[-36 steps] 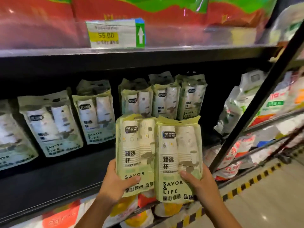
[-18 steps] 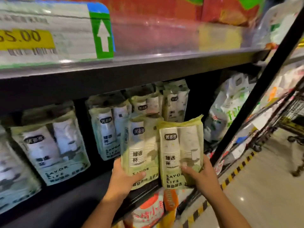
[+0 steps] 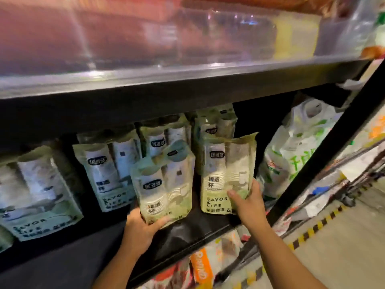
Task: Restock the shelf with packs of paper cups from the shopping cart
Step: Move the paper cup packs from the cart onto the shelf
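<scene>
Both packs, side by side a second ago, have parted and moved in over the shelf (image 3: 187, 232). Left hand (image 3: 141, 228) grips the left pack (image 3: 164, 184) by its base; right hand (image 3: 248, 203) grips the right pack (image 3: 227, 174), upright near the front edge, presumably to face shoppers.

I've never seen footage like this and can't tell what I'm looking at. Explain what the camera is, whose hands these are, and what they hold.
There is no machine here. A person wears a wide-angle camera on the head, looking forward and down at a store shelf. The left hand grips one pack of paper cups by its bottom; the right hand grips a second pack at its lower right side. Both packs are upright, over the dark shelf board. More of the same packs stand behind and to the left.
</scene>
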`<state>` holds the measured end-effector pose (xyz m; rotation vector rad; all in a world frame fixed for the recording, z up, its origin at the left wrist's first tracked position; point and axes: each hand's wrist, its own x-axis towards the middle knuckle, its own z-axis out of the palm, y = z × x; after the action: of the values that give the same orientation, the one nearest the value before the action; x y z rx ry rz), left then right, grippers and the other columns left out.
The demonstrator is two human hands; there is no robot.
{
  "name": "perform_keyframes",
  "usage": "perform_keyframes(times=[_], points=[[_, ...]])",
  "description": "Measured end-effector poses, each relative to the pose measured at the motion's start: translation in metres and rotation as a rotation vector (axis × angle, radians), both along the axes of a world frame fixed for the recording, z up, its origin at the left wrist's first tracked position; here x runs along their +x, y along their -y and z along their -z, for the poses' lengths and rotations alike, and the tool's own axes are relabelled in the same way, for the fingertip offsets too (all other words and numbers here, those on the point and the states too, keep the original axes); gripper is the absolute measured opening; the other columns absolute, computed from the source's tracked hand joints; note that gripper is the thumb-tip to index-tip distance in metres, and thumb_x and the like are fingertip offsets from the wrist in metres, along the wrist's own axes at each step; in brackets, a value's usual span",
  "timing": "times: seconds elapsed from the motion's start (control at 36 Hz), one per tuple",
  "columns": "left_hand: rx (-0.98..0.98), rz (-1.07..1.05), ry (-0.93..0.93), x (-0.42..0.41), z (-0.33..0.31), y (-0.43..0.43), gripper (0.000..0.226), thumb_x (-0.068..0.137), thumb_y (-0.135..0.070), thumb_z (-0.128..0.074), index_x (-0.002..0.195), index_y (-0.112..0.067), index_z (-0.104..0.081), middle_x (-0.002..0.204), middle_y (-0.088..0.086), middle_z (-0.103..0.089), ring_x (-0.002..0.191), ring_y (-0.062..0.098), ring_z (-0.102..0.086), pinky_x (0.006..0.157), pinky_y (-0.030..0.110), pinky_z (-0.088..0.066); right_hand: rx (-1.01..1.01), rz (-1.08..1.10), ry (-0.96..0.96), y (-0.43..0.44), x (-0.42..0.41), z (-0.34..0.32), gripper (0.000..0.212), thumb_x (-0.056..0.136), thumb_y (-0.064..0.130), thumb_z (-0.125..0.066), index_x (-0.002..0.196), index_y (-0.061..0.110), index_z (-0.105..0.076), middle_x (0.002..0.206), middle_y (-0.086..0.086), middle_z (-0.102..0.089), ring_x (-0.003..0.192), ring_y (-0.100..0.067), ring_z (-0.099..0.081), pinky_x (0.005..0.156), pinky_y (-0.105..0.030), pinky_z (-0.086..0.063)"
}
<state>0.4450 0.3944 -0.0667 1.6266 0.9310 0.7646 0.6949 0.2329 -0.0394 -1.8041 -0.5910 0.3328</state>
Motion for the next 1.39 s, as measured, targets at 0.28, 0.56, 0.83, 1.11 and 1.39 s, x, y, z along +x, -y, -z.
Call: perform_keyframes(times=[0.28,0.56,0.83,1.11,1.39], points=[[0.055,-0.126,-0.148,0.018,0.008,-0.002,0.024,0.076,-0.019,-0.087,0.095,-0.027,-0.074,0.087,-0.013,-0.079,0.063,0.014,-0.072,0.047,0.031,-0.054,-0.051,-0.105,0.087,-0.028,0.047,0.011,0.061,0.088,0.013,-0.076,0.137,0.010,-0.039,0.127,-0.003,-0.059,0.117,-0.019,-0.058,0.092,-0.018,-0.039],[0.131,-0.288,-0.292,0.043,0.006,0.012,0.016,0.085,-0.022,-0.080,0.097,-0.026,-0.070,0.086,-0.011,-0.069,0.084,0.015,-0.067,0.072,0.031,-0.048,-0.098,-0.186,0.023,-0.050,0.081,0.021,0.031,0.092,0.027,-0.072,0.107,0.020,-0.045,0.119,-0.005,-0.052,0.108,-0.021,-0.053,0.090,-0.031,-0.039],[0.133,-0.310,-0.368,0.052,0.009,0.010,0.032,0.088,-0.033,-0.077,0.114,-0.016,-0.073,0.102,0.004,-0.077,0.084,0.025,-0.071,0.080,0.045,-0.058,-0.082,-0.166,-0.056,-0.050,0.084,0.020,0.037,0.096,0.025,-0.063,0.130,0.021,-0.049,0.122,-0.003,-0.061,0.114,-0.022,-0.057,0.097,-0.036,-0.044],[0.289,-0.220,-0.757,0.057,0.011,0.005,0.050,0.092,-0.060,-0.058,0.082,-0.012,-0.070,0.063,0.000,-0.061,0.071,0.026,-0.061,0.081,0.040,-0.046,-0.299,-0.135,0.073,-0.033,0.067,0.032,0.068,0.096,0.025,-0.066,0.153,0.006,-0.034,0.152,-0.015,-0.044,0.143,-0.033,-0.037,0.120,-0.041,-0.029],[0.418,-0.274,-0.828,0.046,0.014,0.027,0.042,0.088,-0.053,-0.069,0.106,-0.016,-0.060,0.094,0.001,-0.062,0.091,0.025,-0.060,0.079,0.041,-0.048,-0.587,-0.309,0.223,-0.006,0.041,0.025,0.055,0.093,0.033,-0.066,0.143,0.017,-0.050,0.151,-0.010,-0.039,0.141,-0.030,-0.031,0.113,-0.039,-0.032]])
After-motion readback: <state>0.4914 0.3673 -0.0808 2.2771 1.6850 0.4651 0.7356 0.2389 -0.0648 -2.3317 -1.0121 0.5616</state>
